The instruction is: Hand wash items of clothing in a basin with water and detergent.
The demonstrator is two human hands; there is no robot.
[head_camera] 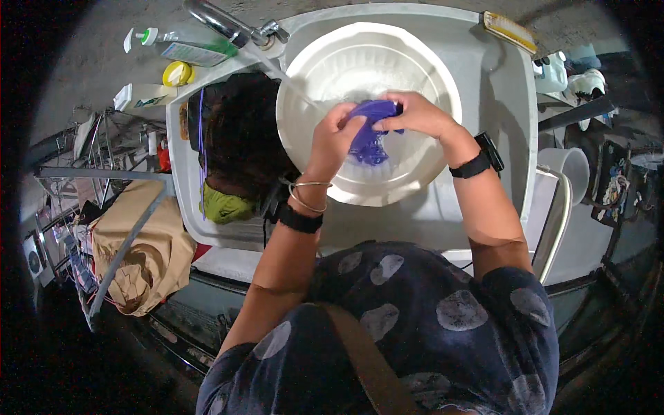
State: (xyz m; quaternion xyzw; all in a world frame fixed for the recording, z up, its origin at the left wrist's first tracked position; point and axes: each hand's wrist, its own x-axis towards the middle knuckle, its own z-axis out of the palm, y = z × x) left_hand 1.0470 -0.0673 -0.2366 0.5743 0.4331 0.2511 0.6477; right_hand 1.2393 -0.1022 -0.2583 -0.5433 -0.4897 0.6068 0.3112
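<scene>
A wet purple cloth [369, 132] is stretched between my two hands over a white plastic basin [306, 171]. My left hand [336, 134] pinches its left side between thumb and fingers. On the cloth's upper right edge, my right hand [412, 114] has a similar pinch. The cloth's lower end hangs into the water in the basin. From the chrome faucet [223, 23] at the upper left, a stream of water [282, 75] runs down into the basin, left of the cloth. What kind of garment or cloth it is, I cannot tell.
The basin stands in a grey sink [498, 129]. Dark fabric [241, 129] and a green cloth [224, 203] lie at its left. On the rim are a pump bottle [199, 52], a yellow-lidded container [178, 74] and a brush [510, 32]. A brown cloth [140, 244] hangs lower left.
</scene>
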